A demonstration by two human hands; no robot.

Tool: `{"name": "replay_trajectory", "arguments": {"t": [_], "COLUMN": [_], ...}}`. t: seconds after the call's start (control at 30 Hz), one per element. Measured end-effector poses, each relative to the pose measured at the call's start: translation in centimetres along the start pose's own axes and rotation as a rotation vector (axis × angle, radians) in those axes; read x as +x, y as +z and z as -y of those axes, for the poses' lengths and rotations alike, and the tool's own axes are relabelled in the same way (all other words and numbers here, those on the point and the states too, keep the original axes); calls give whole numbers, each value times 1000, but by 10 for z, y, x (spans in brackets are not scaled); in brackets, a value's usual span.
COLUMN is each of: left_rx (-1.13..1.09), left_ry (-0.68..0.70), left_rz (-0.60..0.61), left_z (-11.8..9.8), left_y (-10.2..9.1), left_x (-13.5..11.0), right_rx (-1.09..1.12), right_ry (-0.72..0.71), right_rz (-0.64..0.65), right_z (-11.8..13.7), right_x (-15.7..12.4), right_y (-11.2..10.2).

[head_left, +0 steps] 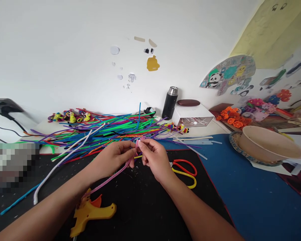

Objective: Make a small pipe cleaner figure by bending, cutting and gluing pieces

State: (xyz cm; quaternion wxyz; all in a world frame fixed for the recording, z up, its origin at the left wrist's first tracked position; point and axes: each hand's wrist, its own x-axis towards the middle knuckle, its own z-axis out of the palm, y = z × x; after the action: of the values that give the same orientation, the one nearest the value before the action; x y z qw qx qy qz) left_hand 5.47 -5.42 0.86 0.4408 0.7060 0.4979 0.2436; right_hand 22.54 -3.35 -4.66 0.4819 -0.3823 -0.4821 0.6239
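My left hand (116, 156) and my right hand (154, 157) meet over the black mat, fingertips pinched together. Between them is a pink pipe cleaner (119, 171), its far end bent or coiled at the fingertips and its long tail hanging to the lower left. Both hands are closed on it; the exact shape between the fingers is partly hidden. Below my left forearm lies a yellow glue gun (94, 211) with an orange trigger. Scissors (187, 170) with red and yellow handles rest just right of my right hand.
A heap of coloured pipe cleaners (110, 129) spreads behind my hands. Further back stand a black thermos (170, 103) and a white box (194, 113). To the right are a beige bowl (271, 144) and orange pipe-cleaner flowers (234, 116). White pipe cleaners (57, 165) lie at left.
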Motion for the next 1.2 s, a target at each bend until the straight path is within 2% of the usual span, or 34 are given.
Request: {"name": "replay_trajectory", "arguments": {"t": [0.3,0.6,1.2], "left_rx": [9,-14,-9], "left_ry": [7,-61,-10], "left_rz": [-30,-48,-76], "left_z": [-2,13,18], "left_y": [2,5,5], "left_x": [1,1,2], "right_rx": [-4,4,11], "right_ry": [-15,-4,9], "right_rz": [11,10,9], "right_z": [-1,0,2], "right_x": [0,-1,-3], "right_y": [1,1,4]}}
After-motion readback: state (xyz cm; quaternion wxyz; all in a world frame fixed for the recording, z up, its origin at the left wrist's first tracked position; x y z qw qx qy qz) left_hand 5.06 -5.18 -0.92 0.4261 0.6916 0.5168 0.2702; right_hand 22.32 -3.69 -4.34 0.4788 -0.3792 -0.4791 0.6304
